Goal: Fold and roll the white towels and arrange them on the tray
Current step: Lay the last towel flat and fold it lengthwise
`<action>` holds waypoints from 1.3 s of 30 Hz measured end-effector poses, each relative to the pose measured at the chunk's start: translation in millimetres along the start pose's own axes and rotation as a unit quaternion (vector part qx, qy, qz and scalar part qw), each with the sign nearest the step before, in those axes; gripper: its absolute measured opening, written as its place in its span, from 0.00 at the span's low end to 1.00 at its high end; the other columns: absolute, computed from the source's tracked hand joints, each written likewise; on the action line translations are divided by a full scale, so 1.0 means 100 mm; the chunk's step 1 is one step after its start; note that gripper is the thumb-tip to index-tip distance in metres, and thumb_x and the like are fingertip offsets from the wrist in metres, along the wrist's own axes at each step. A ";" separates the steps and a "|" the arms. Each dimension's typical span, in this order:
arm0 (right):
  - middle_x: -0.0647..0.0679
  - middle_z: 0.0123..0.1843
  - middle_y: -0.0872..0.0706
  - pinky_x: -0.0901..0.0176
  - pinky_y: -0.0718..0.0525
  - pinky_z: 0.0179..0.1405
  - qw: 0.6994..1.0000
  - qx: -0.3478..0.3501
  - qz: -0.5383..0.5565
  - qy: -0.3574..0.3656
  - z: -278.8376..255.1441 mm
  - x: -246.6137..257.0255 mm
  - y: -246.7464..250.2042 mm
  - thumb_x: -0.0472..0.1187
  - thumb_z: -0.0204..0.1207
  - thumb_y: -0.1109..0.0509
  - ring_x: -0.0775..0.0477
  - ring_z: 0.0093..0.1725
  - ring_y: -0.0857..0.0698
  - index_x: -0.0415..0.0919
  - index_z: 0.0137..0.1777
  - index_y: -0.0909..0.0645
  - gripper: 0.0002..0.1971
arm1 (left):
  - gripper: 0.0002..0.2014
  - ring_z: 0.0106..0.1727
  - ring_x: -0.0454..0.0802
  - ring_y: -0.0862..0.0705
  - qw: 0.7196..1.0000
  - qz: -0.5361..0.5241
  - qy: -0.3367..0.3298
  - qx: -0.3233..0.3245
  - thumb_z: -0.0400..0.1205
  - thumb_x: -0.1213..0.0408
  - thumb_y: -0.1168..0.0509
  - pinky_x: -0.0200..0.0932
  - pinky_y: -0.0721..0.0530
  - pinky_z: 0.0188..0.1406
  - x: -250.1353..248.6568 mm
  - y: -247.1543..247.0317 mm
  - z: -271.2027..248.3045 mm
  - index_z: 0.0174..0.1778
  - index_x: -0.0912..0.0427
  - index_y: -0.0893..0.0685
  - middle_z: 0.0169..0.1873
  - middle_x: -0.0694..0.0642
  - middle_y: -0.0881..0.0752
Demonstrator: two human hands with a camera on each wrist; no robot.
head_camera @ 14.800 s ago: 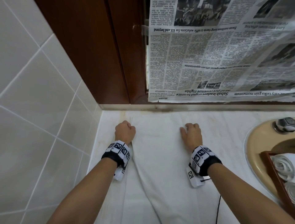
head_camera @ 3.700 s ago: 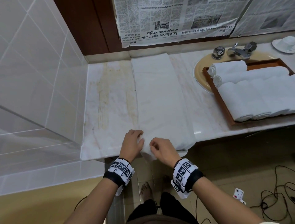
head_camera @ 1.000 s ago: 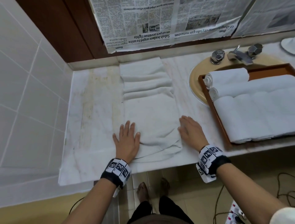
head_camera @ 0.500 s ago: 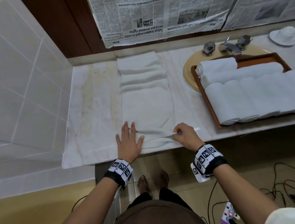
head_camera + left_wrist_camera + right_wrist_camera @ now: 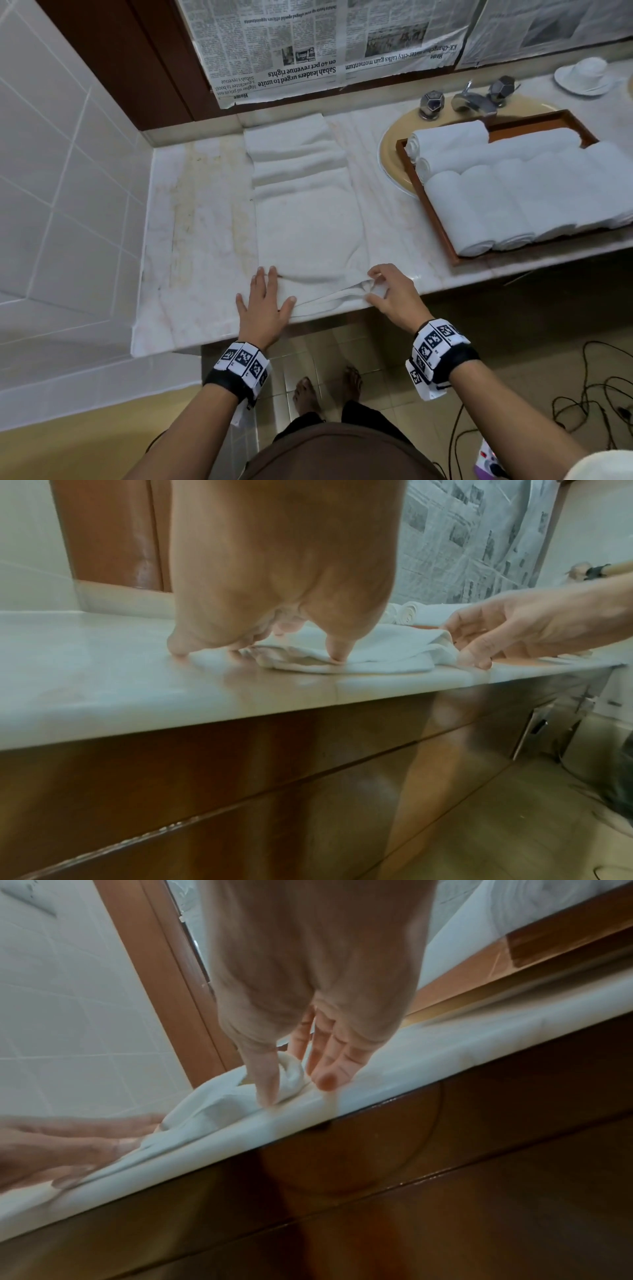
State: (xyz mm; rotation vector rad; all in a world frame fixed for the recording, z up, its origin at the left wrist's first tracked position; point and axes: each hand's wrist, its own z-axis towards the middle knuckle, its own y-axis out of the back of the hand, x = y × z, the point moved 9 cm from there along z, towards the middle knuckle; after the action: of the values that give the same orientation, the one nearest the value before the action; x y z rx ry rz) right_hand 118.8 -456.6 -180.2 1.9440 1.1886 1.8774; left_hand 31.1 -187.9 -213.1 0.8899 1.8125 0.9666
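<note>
A white towel [image 5: 308,219], folded into a long strip, lies on the marble counter from the back wall to the front edge, with creases at its far end. My left hand [image 5: 265,301] lies flat with spread fingers on the towel's near left corner [image 5: 369,653]. My right hand [image 5: 376,291] pinches the bunched near right corner [image 5: 212,1110] between thumb and fingers at the counter's front edge. To the right, a brown wooden tray [image 5: 442,226] holds several rolled white towels [image 5: 513,192].
The tray sits over a beige sink [image 5: 390,161] with a chrome tap [image 5: 469,99] behind it. A white dish [image 5: 585,75] stands at the far right. Newspaper [image 5: 325,44] covers the wall above. Tiled wall [image 5: 68,171] bounds the left. Cables [image 5: 589,404] lie on the floor.
The right hand went from resting flat at the towel's right edge to pinching its near right corner at the front edge. The left hand stayed flat on the near left corner.
</note>
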 end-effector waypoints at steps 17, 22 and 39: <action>0.43 0.39 0.19 0.60 0.19 0.39 0.999 0.000 0.024 -0.046 -0.21 -0.06 0.03 0.34 0.77 0.28 0.51 0.34 0.23 0.47 0.49 0.26 0.10 | 0.37 0.88 0.49 0.52 0.999 -0.043 -0.010 -0.013 0.86 0.44 0.41 0.69 0.53 0.83 0.03 0.07 -0.12 0.88 0.48 0.49 0.88 0.50 0.53; 0.53 0.52 0.19 0.67 0.18 0.44 0.997 0.005 0.062 -0.044 -0.27 -0.03 0.04 0.34 0.76 0.25 0.54 0.48 0.16 0.49 0.47 0.22 0.10 | 0.30 0.76 0.52 0.28 0.993 -0.056 -0.081 -0.058 0.73 0.43 0.31 0.62 0.30 0.74 -0.01 0.22 -0.17 0.71 0.47 0.22 0.76 0.50 0.27; 0.54 0.53 0.16 0.75 0.20 0.44 0.993 0.011 0.090 -0.081 -0.21 -0.11 -0.01 0.36 0.76 0.24 0.52 0.50 0.16 0.46 0.55 0.17 0.11 | 0.02 0.44 0.45 0.21 0.987 -0.112 -0.119 -0.010 0.75 0.57 0.28 0.28 0.31 0.44 -0.02 0.36 -0.14 0.42 0.45 0.11 0.39 0.44 0.17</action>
State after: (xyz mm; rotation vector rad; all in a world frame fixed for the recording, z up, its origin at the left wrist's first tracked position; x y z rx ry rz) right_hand 100.4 -471.1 -185.3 2.2342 1.0236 1.7516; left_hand 25.4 -177.4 -175.8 0.7376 1.6543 0.7033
